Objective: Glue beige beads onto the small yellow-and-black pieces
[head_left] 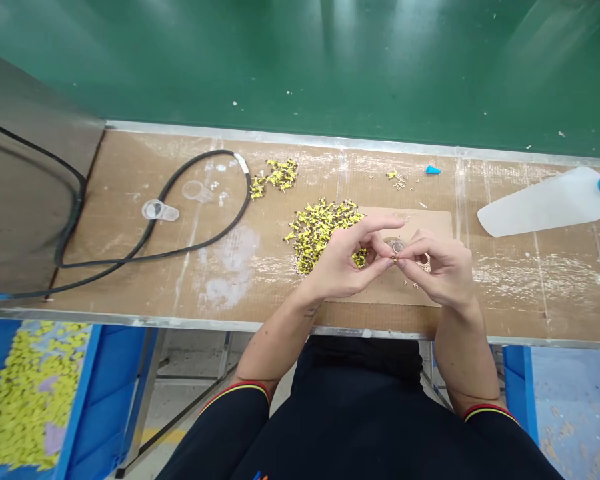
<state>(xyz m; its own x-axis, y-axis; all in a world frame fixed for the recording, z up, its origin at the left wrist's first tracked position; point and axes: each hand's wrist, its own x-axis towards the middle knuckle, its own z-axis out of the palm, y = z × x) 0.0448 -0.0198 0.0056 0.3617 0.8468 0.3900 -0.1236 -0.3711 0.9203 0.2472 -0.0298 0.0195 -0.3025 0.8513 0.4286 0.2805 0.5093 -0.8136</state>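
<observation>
Between the fingertips of both hands is a tiny yellow-and-dark piece (394,258), mostly covered by the fingers. My left hand (347,261) pinches it from the left with thumb and finger, the index finger raised. From the right, my right hand (441,263) pinches at the same spot. Just behind the fingertips a small clear round dish (397,247) sits on a cardboard sheet (420,220). A pile of small yellow-and-black pieces (313,233) lies beside my left hand. Tiny pale bits (415,285) are scattered under my right hand.
A smaller yellow-and-black heap (283,175) lies farther back. A black cable (200,247) loops across the left near a clear plastic scoop (161,211). A white bottle (545,200) lies at right, a blue cap (433,170) behind. Blue bins (83,400) stand below the table.
</observation>
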